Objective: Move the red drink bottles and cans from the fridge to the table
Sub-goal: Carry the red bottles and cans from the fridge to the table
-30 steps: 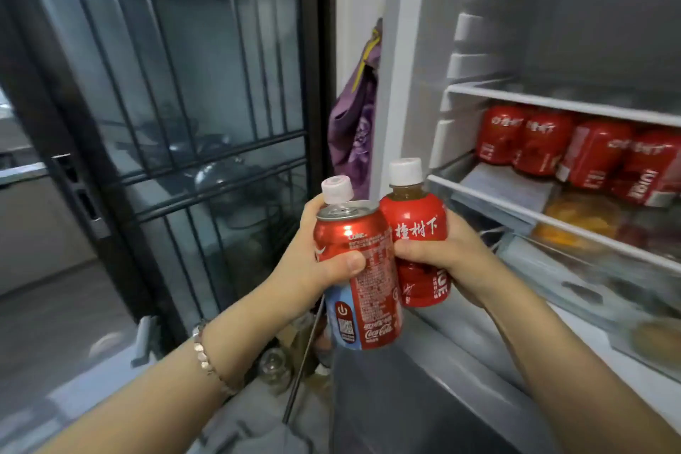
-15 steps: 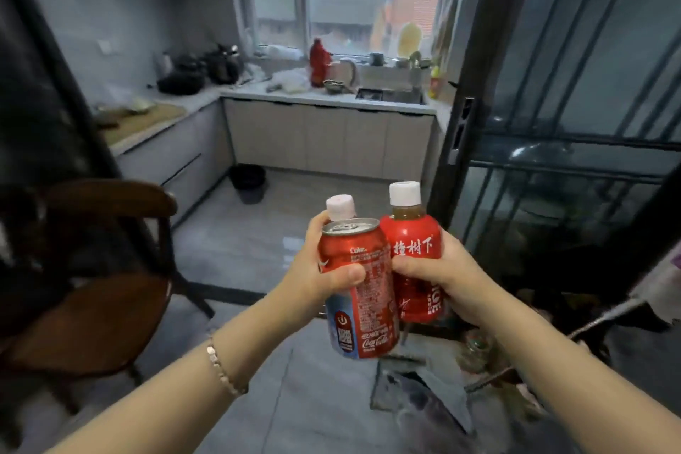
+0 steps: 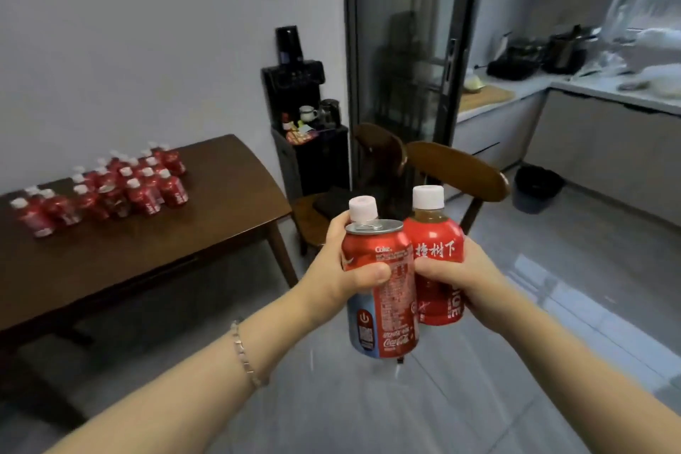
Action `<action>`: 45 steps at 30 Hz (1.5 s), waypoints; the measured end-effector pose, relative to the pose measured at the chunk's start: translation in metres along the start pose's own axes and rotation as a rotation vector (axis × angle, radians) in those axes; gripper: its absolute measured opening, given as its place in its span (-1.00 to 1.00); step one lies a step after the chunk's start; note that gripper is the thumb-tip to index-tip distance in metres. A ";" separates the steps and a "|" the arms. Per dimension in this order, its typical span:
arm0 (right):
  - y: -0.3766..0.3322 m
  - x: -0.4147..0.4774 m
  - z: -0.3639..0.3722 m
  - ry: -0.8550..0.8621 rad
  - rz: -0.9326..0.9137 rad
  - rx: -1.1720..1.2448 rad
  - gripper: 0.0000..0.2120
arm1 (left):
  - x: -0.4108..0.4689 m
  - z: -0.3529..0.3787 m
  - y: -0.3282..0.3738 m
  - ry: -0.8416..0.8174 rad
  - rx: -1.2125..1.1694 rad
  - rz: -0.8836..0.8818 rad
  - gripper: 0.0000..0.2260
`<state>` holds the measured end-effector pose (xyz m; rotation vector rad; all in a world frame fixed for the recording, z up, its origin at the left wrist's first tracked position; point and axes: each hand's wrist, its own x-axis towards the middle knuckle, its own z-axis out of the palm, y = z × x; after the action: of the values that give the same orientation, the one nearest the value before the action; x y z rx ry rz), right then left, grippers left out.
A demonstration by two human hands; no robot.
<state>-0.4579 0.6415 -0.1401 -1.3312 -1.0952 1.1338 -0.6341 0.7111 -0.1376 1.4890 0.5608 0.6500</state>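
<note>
My left hand (image 3: pixel 341 265) grips a red cola can (image 3: pixel 387 306) at chest height; a second white-capped bottle (image 3: pixel 363 208) pokes up behind the can in the same hand, mostly hidden. Beside it, my right hand (image 3: pixel 468 280) holds a red bottle (image 3: pixel 436 251) with a white cap and white lettering. Both drinks are upright and touch each other. At the left stands a dark wooden table (image 3: pixel 206 228) carrying several red bottles with white caps (image 3: pixel 121 184) grouped near the wall. The fridge is out of view.
Two wooden chairs (image 3: pixel 457 169) stand between me and the table's right end. A black water dispenser (image 3: pixel 306 129) sits against the wall behind them. A glass sliding door (image 3: pixel 405 59) opens to a kitchen counter (image 3: pixel 604 96); a dark bin (image 3: pixel 536 188) is on the grey tiled floor.
The view has swung left from the fridge, past the kitchen, to the table. Both hands keep the same hold on the can and bottles.
</note>
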 end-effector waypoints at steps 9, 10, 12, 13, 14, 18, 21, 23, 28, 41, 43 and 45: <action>0.008 0.186 0.146 -0.348 0.001 -0.013 -0.32 | 0.003 -0.194 -0.020 0.338 -0.006 -0.011 0.18; 0.009 0.207 0.159 -0.381 0.002 -0.017 -0.31 | 0.009 -0.212 -0.023 0.369 -0.006 -0.013 0.18; 0.012 0.248 0.179 -0.443 -0.001 -0.012 -0.32 | 0.022 -0.245 -0.025 0.408 -0.009 -0.012 0.17; 0.011 0.285 0.196 -0.502 -0.003 -0.002 -0.35 | 0.034 -0.276 -0.028 0.447 -0.007 0.001 0.17; 0.009 0.305 0.205 -0.529 0.003 0.002 -0.38 | 0.041 -0.293 -0.029 0.479 0.005 -0.010 0.16; 0.002 0.400 0.254 -0.652 0.033 0.010 -0.19 | 0.071 -0.372 -0.023 0.590 0.034 -0.008 0.15; 0.003 0.464 0.294 -0.755 0.074 -0.013 -0.07 | 0.087 -0.426 -0.025 0.674 0.027 0.003 0.16; 0.005 0.496 0.321 -0.808 0.100 -0.022 -0.20 | 0.091 -0.459 -0.032 0.719 0.006 -0.008 0.17; 0.035 0.559 0.387 -0.895 0.134 -0.075 0.00 | 0.092 -0.533 -0.063 0.786 0.022 -0.056 0.11; 0.153 0.704 0.542 -0.816 0.366 -0.097 -0.11 | 0.103 -0.771 -0.201 0.659 0.378 -0.232 -0.34; 0.168 0.717 0.553 -0.777 0.354 -0.117 -0.13 | 0.104 -0.794 -0.222 0.625 0.424 -0.271 -0.35; 0.184 0.724 0.562 -0.686 0.311 -0.167 -0.09 | 0.102 -0.809 -0.239 0.563 0.495 -0.299 -0.41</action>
<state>-0.9092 1.4247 -0.3788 -1.2982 -1.5277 1.8465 -1.1144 1.3666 -0.3842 1.6229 1.4329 0.7250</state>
